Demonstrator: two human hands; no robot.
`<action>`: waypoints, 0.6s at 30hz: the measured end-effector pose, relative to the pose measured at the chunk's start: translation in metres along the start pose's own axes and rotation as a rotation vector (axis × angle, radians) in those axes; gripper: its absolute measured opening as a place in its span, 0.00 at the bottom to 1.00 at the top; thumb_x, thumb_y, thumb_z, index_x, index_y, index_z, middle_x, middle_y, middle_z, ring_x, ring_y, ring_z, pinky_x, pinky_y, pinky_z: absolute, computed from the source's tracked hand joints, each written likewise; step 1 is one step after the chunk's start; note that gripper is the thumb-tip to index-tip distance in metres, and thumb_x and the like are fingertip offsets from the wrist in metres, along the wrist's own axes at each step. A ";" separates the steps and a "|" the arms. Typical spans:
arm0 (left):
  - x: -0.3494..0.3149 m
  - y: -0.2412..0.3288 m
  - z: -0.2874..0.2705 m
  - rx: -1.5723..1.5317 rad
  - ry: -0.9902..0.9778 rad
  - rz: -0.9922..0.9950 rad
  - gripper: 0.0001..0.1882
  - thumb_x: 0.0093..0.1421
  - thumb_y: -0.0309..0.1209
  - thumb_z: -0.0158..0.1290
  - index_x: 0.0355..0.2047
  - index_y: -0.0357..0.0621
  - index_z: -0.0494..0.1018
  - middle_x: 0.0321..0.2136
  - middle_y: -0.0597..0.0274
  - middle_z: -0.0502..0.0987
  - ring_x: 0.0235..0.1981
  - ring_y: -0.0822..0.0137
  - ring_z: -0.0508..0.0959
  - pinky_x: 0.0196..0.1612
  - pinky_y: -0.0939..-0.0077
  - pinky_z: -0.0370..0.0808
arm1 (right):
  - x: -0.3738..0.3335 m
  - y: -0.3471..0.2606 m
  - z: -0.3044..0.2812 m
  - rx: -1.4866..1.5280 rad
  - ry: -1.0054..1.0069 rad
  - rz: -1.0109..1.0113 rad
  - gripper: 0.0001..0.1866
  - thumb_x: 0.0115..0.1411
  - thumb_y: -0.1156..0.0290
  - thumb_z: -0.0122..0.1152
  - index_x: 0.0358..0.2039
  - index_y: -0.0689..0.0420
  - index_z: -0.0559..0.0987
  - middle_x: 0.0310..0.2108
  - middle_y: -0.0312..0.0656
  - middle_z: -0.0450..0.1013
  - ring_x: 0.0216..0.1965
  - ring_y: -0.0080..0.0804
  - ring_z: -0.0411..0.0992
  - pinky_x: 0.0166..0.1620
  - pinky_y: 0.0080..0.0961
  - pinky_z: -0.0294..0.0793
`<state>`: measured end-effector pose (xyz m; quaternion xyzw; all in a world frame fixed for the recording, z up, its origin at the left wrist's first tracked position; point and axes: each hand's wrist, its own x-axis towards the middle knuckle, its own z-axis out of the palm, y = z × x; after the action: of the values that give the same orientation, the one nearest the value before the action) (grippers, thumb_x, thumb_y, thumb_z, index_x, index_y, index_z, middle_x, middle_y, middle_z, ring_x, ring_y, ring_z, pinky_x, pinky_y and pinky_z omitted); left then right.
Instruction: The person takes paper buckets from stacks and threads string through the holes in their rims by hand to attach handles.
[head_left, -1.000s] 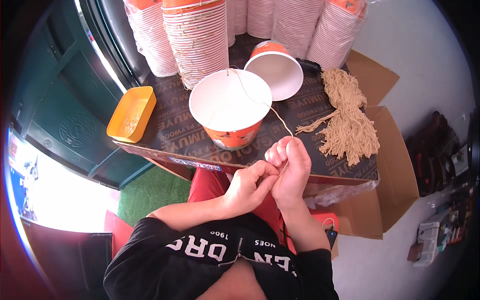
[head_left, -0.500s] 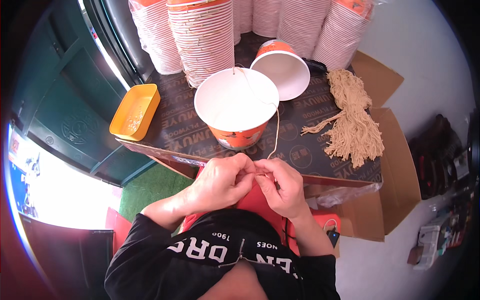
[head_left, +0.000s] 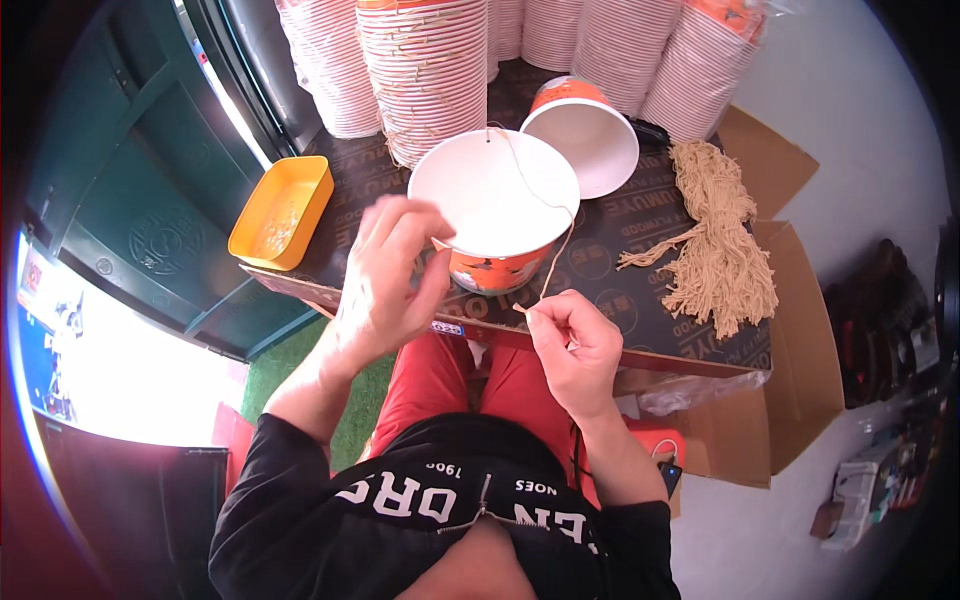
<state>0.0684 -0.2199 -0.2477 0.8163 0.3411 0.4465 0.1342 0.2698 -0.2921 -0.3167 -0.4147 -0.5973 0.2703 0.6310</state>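
Note:
A white-lined paper bucket [head_left: 492, 195] with an orange printed outside stands upright near the table's front edge. From a small hole in its far rim a thin tan cord [head_left: 556, 262] crosses the inside, hangs over the right rim and runs down to my right hand [head_left: 578, 345]. Thumb and forefinger there pinch the cord, and its short end pokes out on the left. My left hand [head_left: 390, 275] is at the bucket's near left rim, with thumb and fingers apart and nothing visible between them. Its fingertips are slightly blurred, so whether they touch the rim is unclear.
Another orange bucket [head_left: 585, 150] lies tipped behind on the right. Tall bucket stacks [head_left: 425, 80] line the back of the dark table [head_left: 640, 325]. At left sits a yellow tray [head_left: 285, 210] with small bits inside; a bundle of tan cords [head_left: 718, 240] lies at right, beside an open carton [head_left: 800, 350].
My left hand has let go at the cord and moved up and left to the bucket's rim. My right hand still pinches the cord. The whole view has shifted slightly.

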 end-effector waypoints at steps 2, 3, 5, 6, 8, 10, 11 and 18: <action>0.011 -0.001 0.002 0.249 0.062 0.186 0.11 0.52 0.19 0.58 0.36 0.40 0.74 0.33 0.56 0.77 0.42 0.55 0.78 0.52 0.55 0.69 | -0.001 0.002 0.002 -0.016 0.061 -0.011 0.03 0.58 0.84 0.62 0.29 0.63 0.77 0.23 0.34 0.71 0.21 0.15 0.64 0.24 0.16 0.61; 0.014 -0.003 0.003 0.332 0.087 0.249 0.12 0.51 0.20 0.59 0.37 0.41 0.74 0.34 0.56 0.77 0.46 0.53 0.77 0.57 0.51 0.68 | -0.001 0.003 0.003 -0.017 0.064 -0.012 0.03 0.58 0.84 0.62 0.29 0.63 0.77 0.23 0.34 0.71 0.21 0.15 0.64 0.24 0.16 0.61; 0.010 -0.015 0.002 0.368 -0.089 0.255 0.14 0.51 0.21 0.61 0.39 0.42 0.75 0.36 0.59 0.78 0.55 0.53 0.74 0.68 0.40 0.50 | 0.000 0.003 0.005 -0.071 0.103 -0.048 0.04 0.57 0.84 0.63 0.29 0.63 0.77 0.23 0.34 0.71 0.21 0.15 0.64 0.24 0.16 0.61; 0.008 -0.018 0.003 0.363 -0.127 0.257 0.15 0.51 0.20 0.61 0.40 0.43 0.75 0.37 0.59 0.78 0.55 0.54 0.74 0.69 0.36 0.46 | 0.000 0.002 0.005 -0.070 0.105 -0.050 0.04 0.57 0.84 0.63 0.29 0.63 0.77 0.23 0.34 0.71 0.21 0.15 0.64 0.24 0.16 0.61; 0.005 -0.010 0.004 0.322 -0.129 0.257 0.15 0.50 0.20 0.61 0.40 0.43 0.75 0.37 0.59 0.77 0.55 0.54 0.74 0.69 0.37 0.47 | 0.000 0.002 0.006 -0.092 0.124 -0.059 0.04 0.58 0.84 0.62 0.29 0.63 0.77 0.23 0.33 0.70 0.21 0.14 0.63 0.25 0.16 0.61; 0.006 0.000 0.008 0.256 -0.060 0.295 0.15 0.49 0.21 0.61 0.38 0.43 0.75 0.37 0.58 0.76 0.53 0.52 0.74 0.68 0.37 0.50 | 0.000 0.002 0.005 -0.034 0.128 -0.024 0.04 0.58 0.84 0.62 0.29 0.62 0.77 0.23 0.33 0.70 0.21 0.14 0.63 0.24 0.16 0.61; 0.006 0.005 0.008 0.254 -0.061 0.296 0.15 0.49 0.21 0.61 0.38 0.43 0.75 0.37 0.58 0.76 0.53 0.52 0.74 0.68 0.37 0.50 | 0.000 0.002 0.005 0.025 0.129 0.011 0.04 0.58 0.84 0.62 0.30 0.62 0.77 0.23 0.33 0.70 0.21 0.14 0.62 0.24 0.16 0.61; -0.013 0.031 0.030 0.274 -0.046 0.339 0.10 0.50 0.36 0.62 0.25 0.44 0.75 0.33 0.62 0.72 0.49 0.51 0.68 0.64 0.31 0.43 | 0.000 -0.008 -0.001 0.064 0.029 0.015 0.04 0.58 0.84 0.62 0.30 0.62 0.77 0.24 0.33 0.70 0.22 0.15 0.65 0.25 0.17 0.62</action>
<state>0.1022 -0.2485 -0.2567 0.8825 0.2535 0.3933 -0.0472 0.2693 -0.2965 -0.3099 -0.4027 -0.5760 0.2880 0.6505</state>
